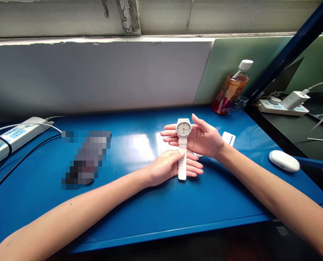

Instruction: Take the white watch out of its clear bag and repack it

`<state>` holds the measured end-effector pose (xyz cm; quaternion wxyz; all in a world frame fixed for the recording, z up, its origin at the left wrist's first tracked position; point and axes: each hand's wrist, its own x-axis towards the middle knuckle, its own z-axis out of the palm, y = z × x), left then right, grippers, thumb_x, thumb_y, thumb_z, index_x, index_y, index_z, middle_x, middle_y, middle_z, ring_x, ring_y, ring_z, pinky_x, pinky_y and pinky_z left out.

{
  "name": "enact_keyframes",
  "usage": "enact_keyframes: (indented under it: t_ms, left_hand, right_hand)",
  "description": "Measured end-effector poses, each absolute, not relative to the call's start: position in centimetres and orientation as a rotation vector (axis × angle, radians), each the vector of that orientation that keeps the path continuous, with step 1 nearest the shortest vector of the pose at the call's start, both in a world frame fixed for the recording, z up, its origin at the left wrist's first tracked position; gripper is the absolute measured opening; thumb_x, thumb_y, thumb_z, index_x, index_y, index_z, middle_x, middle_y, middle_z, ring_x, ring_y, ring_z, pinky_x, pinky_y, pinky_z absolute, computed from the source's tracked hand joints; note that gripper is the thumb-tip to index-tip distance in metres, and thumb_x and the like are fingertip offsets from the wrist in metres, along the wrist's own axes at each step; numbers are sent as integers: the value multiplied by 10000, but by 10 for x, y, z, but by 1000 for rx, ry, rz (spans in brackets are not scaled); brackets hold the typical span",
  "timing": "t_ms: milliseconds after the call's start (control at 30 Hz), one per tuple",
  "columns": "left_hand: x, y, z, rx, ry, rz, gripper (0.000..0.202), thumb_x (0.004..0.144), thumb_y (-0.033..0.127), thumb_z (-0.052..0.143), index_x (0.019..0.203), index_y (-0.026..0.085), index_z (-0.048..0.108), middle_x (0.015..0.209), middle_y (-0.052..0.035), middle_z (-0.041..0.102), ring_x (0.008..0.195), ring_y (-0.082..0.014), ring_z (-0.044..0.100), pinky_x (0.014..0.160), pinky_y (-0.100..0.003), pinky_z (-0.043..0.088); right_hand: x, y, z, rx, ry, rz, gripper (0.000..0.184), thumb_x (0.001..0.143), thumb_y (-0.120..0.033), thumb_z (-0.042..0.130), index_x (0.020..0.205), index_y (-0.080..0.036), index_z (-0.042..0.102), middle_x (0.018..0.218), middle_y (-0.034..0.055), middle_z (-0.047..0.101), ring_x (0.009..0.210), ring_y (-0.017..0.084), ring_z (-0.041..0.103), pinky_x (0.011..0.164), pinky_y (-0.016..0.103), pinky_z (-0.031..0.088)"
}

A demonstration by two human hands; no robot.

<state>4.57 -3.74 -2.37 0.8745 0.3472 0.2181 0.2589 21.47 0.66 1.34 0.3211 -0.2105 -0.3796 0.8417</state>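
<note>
White wristwatch [183, 129] just right of frame centre, above blue tabletop [150, 214], dial toward camera. Left hand [165, 167]: thumb pins strap [182, 166] against extended fingers. Right hand [205, 139]: open, palm up, fingers behind watch case; contact there cannot be told.

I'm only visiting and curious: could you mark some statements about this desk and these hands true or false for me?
1. The watch is white. True.
2. The left hand holds the strap. True.
3. The right hand is clenched in a fist. False: it is open, with its palm showing.
4. The table is red. False: it is blue.
5. The bottle has a white cap. True.
</note>
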Motion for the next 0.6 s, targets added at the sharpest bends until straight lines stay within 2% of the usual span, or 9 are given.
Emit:
enact_keyframes:
  t_ms: [300, 600]
  left_hand:
    - [46, -38, -22, 734, 462, 537, 346, 990, 326, 528, 1100, 36, 682, 1036, -231, 735, 930, -283, 735, 926, -440, 524]
    - [46, -38, -25, 727, 446, 542, 359, 997, 327, 517, 1113, 26, 675, 1041, -237, 732, 927, -284, 735, 914, -437, 528]
  right_hand:
    - [215, 7, 14, -527, -977, 2234, 736, 1014, -512, 83, 1252, -56, 609, 1322, 194, 650, 1197, 274, 636, 1128, 468, 364]
    - [215, 6, 13, -510, -1004, 2217, 606, 982, -379, 166, 1275, -67, 596, 1289, 163, 678, 1202, 287, 628, 1133, 500, 344]
